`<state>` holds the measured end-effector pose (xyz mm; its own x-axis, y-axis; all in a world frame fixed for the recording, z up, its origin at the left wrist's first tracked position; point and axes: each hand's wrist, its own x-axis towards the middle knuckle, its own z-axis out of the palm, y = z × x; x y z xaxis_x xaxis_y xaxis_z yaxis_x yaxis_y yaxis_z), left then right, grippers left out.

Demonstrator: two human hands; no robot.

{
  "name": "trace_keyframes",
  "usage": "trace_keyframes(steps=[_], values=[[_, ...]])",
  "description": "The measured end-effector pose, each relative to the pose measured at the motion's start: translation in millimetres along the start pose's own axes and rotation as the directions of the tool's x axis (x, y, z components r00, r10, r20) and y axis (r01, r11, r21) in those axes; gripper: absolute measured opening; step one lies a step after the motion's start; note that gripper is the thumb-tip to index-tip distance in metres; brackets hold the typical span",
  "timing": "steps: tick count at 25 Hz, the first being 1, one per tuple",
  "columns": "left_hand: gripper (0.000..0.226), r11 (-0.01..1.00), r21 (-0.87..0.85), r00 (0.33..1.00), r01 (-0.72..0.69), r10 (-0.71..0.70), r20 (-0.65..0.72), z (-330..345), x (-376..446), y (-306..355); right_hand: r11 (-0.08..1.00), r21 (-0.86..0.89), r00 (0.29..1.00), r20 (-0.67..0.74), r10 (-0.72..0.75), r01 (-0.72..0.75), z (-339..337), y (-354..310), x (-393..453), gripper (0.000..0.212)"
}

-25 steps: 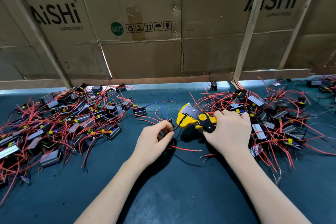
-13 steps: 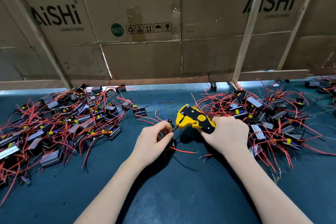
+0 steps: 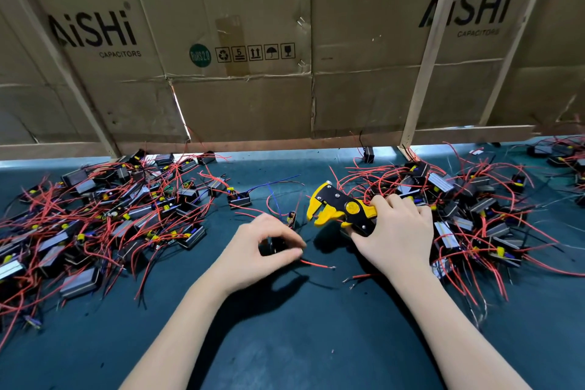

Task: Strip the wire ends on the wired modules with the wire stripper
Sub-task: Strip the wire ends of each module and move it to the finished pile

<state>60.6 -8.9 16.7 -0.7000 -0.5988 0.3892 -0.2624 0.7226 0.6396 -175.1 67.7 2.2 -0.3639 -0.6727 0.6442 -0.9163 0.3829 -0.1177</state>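
My right hand [image 3: 397,236] grips the handles of a yellow and black wire stripper [image 3: 340,206], whose jaws point left and stand apart. My left hand [image 3: 258,255] curls round a small black wired module [image 3: 274,245], mostly hidden under my fingers. A red wire [image 3: 316,264] with a bared tip runs right from under that hand across the mat. A second small module [image 3: 292,218] with a red wire stands just left of the stripper's jaws. The jaws are a little apart from my left hand.
A large pile of black modules with red wires [image 3: 104,215] covers the left of the dark green mat [image 3: 285,342]. Another such pile [image 3: 474,209] lies at the right. A wall of cardboard boxes [image 3: 240,79] closes the back. A single module [image 3: 239,198] lies mid-table.
The stripper's jaws have opened and drawn back to the right, away from my left hand. My left hand has lowered its fingers onto the module.
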Motion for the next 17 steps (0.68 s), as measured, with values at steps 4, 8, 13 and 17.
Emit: trace_keyframes(steps=[4, 8, 13, 17], values=[[0.002, 0.999, 0.045, 0.997, 0.026, -0.03, 0.072, -1, -1, -5, 1.0, 0.018, 1.0, 0.009, 0.022, -0.022, -1, 0, 1, 0.055], [0.005, 0.99, 0.049, 0.988, 0.13, -0.125, -0.086, 4, 1, -8, 1.0, 0.022, 1.0, 0.013, 0.016, -0.016, -1, 0, 1, 0.055], [0.014, 0.969, 0.103, 0.962, 0.224, -0.203, -0.184, 13, 3, -7, 1.0, 0.016, 0.999, 0.031, 0.013, -0.014, -2, -1, 0, 0.054], [0.017, 0.959, 0.129, 0.952, 0.252, -0.222, -0.211, 13, 3, -7, 1.0, 0.023, 0.999, 0.034, 0.014, -0.015, -3, -1, 1, 0.053]])
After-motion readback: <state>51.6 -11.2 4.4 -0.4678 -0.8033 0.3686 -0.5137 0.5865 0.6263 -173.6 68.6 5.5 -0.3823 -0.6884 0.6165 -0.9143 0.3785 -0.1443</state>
